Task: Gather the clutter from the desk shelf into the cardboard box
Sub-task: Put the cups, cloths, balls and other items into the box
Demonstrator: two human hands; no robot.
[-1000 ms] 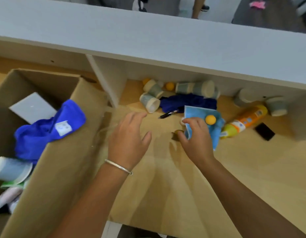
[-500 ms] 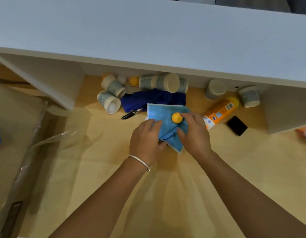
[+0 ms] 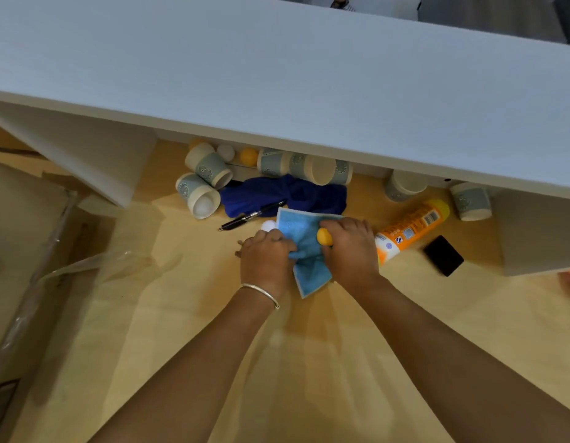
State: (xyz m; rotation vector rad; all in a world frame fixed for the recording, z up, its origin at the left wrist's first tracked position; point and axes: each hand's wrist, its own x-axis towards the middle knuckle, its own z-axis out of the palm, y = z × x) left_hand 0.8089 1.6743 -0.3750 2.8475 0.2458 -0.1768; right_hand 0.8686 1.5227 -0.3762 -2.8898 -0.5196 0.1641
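Observation:
A light blue cloth (image 3: 304, 247) lies on the wooden desk under the white shelf (image 3: 277, 91). My left hand (image 3: 266, 262) pinches its left edge. My right hand (image 3: 352, 251) presses on its right side, fingers around an orange ball (image 3: 323, 236). A white ball (image 3: 268, 225) sits just beyond my left hand. Behind lie a dark blue cloth (image 3: 283, 195), a black pen (image 3: 250, 215), several tipped paper cups (image 3: 199, 195) and another orange ball (image 3: 248, 156). The cardboard box (image 3: 28, 251) is at the left edge, only its flap showing.
An orange bottle (image 3: 411, 227) lies on its side to the right of my hands, with a black phone (image 3: 443, 255) beyond it. Two cups (image 3: 470, 201) stand under the shelf at right. White shelf dividers (image 3: 95, 161) bound the bay on both sides.
The view swung right, so the box slid out to the left. My left hand came over from the bare desk and took the light blue cloth's edge; my right hand shifted onto the orange ball.

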